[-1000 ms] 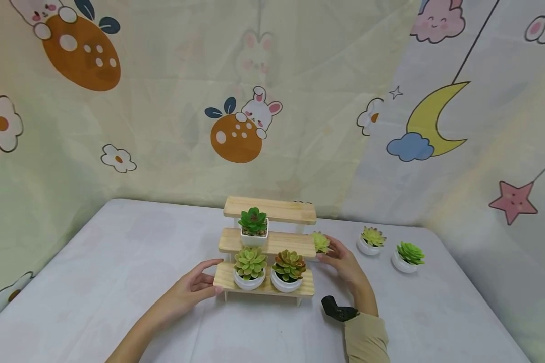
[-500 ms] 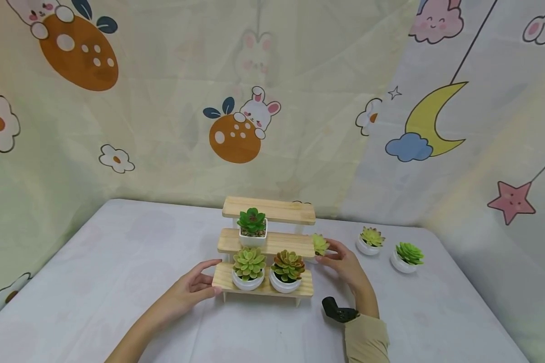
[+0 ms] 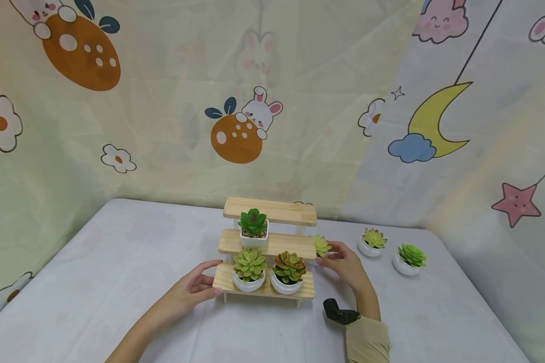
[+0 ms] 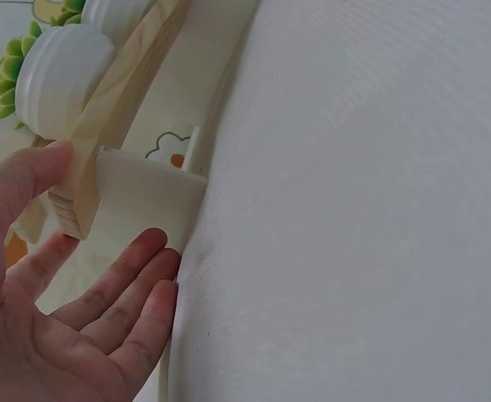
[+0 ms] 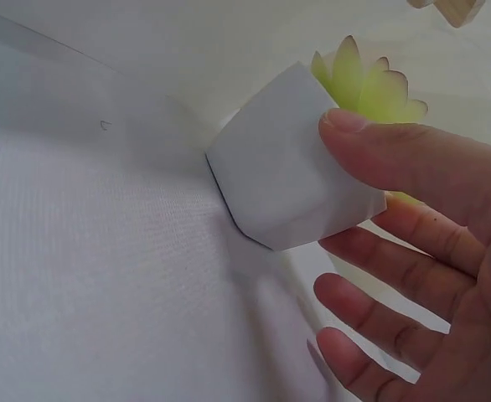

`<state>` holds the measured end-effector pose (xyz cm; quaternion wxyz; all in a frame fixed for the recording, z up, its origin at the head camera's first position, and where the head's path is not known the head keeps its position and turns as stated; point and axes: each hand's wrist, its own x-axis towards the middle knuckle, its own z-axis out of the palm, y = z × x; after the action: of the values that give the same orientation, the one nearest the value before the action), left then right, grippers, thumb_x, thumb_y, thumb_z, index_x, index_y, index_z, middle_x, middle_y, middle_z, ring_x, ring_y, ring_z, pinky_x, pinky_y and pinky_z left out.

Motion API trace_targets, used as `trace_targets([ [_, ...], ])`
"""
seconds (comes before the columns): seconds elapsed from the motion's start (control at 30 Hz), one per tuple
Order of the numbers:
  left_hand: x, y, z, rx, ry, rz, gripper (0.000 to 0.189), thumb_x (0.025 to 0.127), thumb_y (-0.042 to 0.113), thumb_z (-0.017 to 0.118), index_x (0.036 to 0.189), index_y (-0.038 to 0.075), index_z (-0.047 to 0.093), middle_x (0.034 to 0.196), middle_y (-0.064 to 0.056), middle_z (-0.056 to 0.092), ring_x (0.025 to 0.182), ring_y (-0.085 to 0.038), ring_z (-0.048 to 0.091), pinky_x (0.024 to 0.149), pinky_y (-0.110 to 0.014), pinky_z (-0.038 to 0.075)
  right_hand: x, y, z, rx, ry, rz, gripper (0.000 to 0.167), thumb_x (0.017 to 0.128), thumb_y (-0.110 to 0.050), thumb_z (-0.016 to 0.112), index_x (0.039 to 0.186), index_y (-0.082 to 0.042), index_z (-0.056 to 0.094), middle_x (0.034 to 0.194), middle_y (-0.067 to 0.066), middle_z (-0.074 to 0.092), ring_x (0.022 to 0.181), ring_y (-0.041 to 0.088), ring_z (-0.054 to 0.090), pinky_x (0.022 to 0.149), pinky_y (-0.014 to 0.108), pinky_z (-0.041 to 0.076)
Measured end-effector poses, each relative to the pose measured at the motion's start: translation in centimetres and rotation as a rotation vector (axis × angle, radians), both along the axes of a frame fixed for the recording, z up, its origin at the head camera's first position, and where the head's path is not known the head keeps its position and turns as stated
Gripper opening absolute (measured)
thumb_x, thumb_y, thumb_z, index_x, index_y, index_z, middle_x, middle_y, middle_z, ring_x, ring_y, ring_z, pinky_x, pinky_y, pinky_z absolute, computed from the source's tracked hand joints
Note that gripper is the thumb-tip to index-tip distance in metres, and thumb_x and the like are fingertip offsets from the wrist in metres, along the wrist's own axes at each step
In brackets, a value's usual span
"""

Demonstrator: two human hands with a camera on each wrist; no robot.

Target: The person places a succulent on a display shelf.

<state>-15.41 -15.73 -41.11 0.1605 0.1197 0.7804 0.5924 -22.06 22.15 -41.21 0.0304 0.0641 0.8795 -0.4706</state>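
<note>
A three-tier wooden display stand (image 3: 270, 244) sits on the white-covered table. My left hand (image 3: 188, 289) holds the left end of its lowest shelf (image 4: 110, 109), thumb at the front corner and index finger at the back one; the other fingers extend beside the white leg (image 4: 149, 197). At the stand's right side, my right hand (image 3: 346, 267) grips a faceted white pot (image 5: 279, 167) with a yellow-green succulent (image 3: 320, 245), thumb on one side and fingers on the other. In the head view, the middle shelf partly hides that pot.
On the lowest shelf stand a light green succulent (image 3: 250, 264) and a reddish-green one (image 3: 289, 267). A dark green succulent (image 3: 253, 222) in a square pot occupies the middle shelf's left. Two more potted succulents, yellow-green (image 3: 373, 239) and bright green (image 3: 410, 256), stand at right.
</note>
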Motion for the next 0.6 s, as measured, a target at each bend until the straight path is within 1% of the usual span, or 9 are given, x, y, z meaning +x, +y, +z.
trace_targets([
  [0.37,-0.03,-0.06,0.06,0.002,0.002,-0.005,0.066,0.087,0.027,0.066,0.143,0.019,0.032,0.111,-0.014,0.059,0.099,-0.020,0.059,0.081,-0.025,0.047,0.09,0.21,0.08,0.022,0.047,0.003,0.068,0.076,-0.040,0.074,0.132,-0.010,0.047,0.121,0.014,0.058,0.111,0.026,0.052,0.088,0.044,0.043],
  [0.6,-0.03,-0.05,0.07,0.010,-0.005,-0.009,0.066,0.087,0.027,0.065,0.144,0.018,0.031,0.112,-0.014,0.058,0.100,-0.020,0.059,0.082,-0.026,0.047,0.40,0.54,0.65,-0.010,0.046,-0.013,0.071,0.077,-0.041,0.074,0.134,-0.011,0.045,0.124,0.013,0.056,0.113,0.025,0.052,0.088,0.043,0.044],
])
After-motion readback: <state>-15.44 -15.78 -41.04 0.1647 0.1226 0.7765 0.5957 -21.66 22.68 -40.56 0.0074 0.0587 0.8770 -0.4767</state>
